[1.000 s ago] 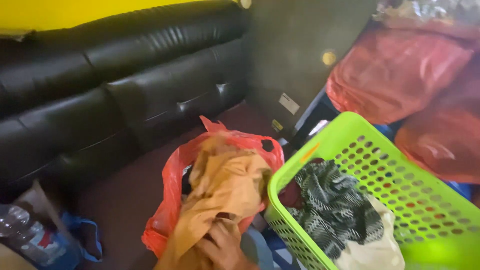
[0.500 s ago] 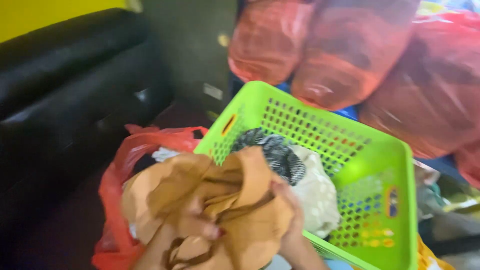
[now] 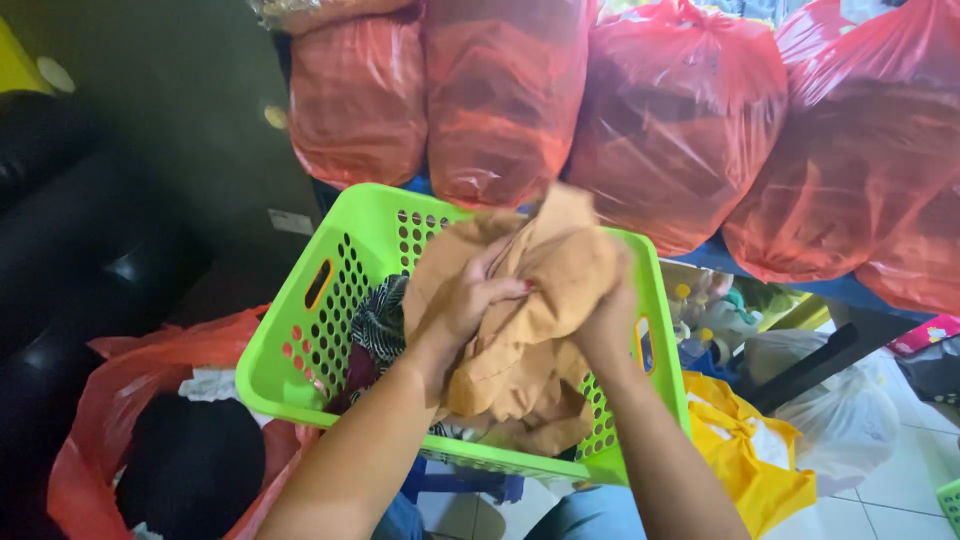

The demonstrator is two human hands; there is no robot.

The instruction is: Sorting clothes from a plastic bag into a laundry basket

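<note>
I see the crumpled tan cloth garment (image 3: 535,300) bunched over the lime-green perforated plastic laundry basket (image 3: 320,330), both my hands clamped on it: left hand (image 3: 462,300) gripping its front, right hand (image 3: 608,318) closed on its side. Tied red plastic sacks (image 3: 680,110) line the back; an open red bag (image 3: 130,400) sits beside the basket.

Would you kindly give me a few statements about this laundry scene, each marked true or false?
1. Both hands, left hand and right hand, grip the tan garment. True.
2. The garment is held over a blue basket. False: the perforated laundry basket is bright green.
3. Tied red plastic bags stand in a row behind the basket. True.
4. The basket is empty. False: a dark patterned cloth lies inside.
5. An open red bag of clothes sits left of the basket. True.
</note>
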